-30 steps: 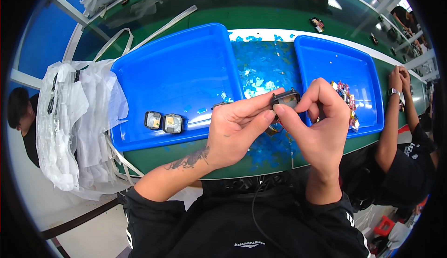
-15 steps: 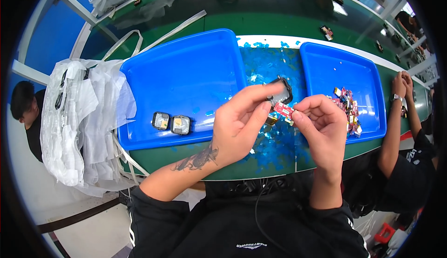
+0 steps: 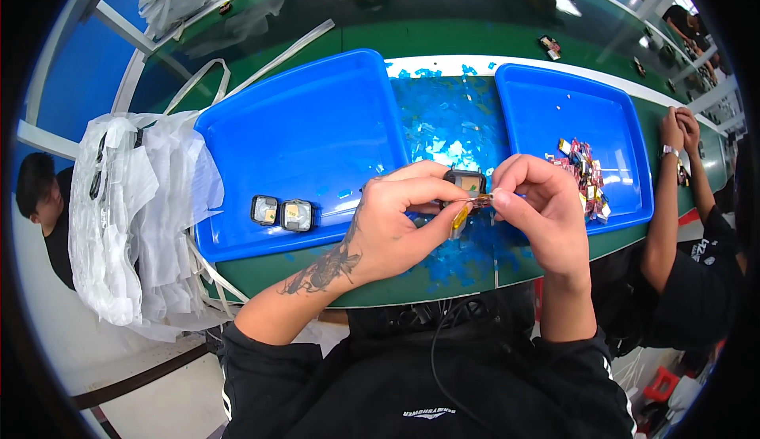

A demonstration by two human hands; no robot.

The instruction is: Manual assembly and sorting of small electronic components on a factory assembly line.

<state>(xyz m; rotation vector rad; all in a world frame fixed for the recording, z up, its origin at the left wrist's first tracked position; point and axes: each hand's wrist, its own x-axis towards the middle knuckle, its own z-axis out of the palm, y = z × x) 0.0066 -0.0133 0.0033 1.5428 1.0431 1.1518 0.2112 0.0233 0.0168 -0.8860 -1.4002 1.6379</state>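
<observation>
My left hand point(image 3: 400, 221) is closed, pinching the edge of a small red circuit board point(image 3: 480, 200) between thumb and forefinger. A yellow-wrapped part point(image 3: 461, 217) hangs below the board by my left thumb. The fingertips of my right hand point(image 3: 546, 213) grip the board's other end. Just beyond both hands is an open black case point(image 3: 467, 179) with a tan piece inside, close against my left fingers. Whether those fingers also hold the case is hidden. Two similar cases point(image 3: 283, 213) lie side by side in the large blue tray point(image 3: 301, 130) on the left.
A smaller blue tray point(image 3: 570, 83) on the right holds a heap of small red and yellow boards point(image 3: 586, 174). Blue film scraps point(image 3: 443, 122) litter the green mat between trays. White plastic sheets point(image 3: 134, 217) hang at left. A co-worker's hands point(image 3: 681, 126) are at far right.
The board has turned from face-up to nearly edge-on, and the yellow-wrapped part now shows by my left thumb. The black case has shifted nearer and tilted so its inside shows.
</observation>
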